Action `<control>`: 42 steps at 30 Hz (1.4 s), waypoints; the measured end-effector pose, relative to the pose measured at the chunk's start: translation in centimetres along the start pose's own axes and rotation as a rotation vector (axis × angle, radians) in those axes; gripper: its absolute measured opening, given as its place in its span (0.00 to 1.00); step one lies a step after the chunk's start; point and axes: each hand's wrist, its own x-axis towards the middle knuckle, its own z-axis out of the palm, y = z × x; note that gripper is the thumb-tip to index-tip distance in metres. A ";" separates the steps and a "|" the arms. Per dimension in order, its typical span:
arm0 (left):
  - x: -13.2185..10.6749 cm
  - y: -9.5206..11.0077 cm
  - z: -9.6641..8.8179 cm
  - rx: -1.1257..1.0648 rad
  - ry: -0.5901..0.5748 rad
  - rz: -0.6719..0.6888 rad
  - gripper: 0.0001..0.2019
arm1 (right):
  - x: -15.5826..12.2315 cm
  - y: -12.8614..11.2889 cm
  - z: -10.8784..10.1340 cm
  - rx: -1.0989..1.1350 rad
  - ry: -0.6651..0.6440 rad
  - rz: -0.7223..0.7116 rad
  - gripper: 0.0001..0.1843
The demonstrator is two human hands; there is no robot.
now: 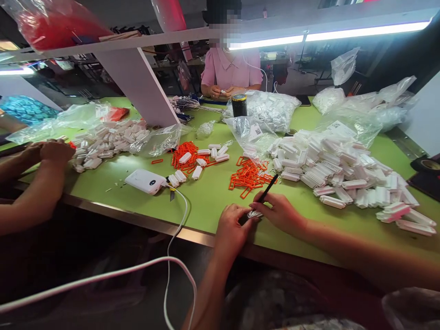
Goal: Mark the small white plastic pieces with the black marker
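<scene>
My left hand is closed around a small white plastic connector at the near edge of the green table. My right hand pinches a thin black pen-like tool, its lower end at the connector. Just beyond my hands lies a heap of orange plastic clips. A big pile of white connectors spreads to the right.
A second group of orange clips and white connectors lies mid-table beside a white power bank with a cable. Another person's hands work at the left by a connector pile. A person in pink sits opposite, behind plastic bags and a black can.
</scene>
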 end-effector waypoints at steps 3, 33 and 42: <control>0.0 0.2 -0.1 -0.003 -0.011 -0.011 0.07 | -0.1 0.0 0.0 -0.021 0.008 -0.005 0.16; 0.2 -0.6 -1.7 0.037 -0.093 0.003 0.24 | 1.9 -0.8 -4.4 -0.502 -0.444 -0.077 0.15; 4.6 -4.9 -6.9 0.127 0.100 -0.067 0.15 | 3.7 -0.6 -6.8 -0.647 -0.424 -0.025 0.08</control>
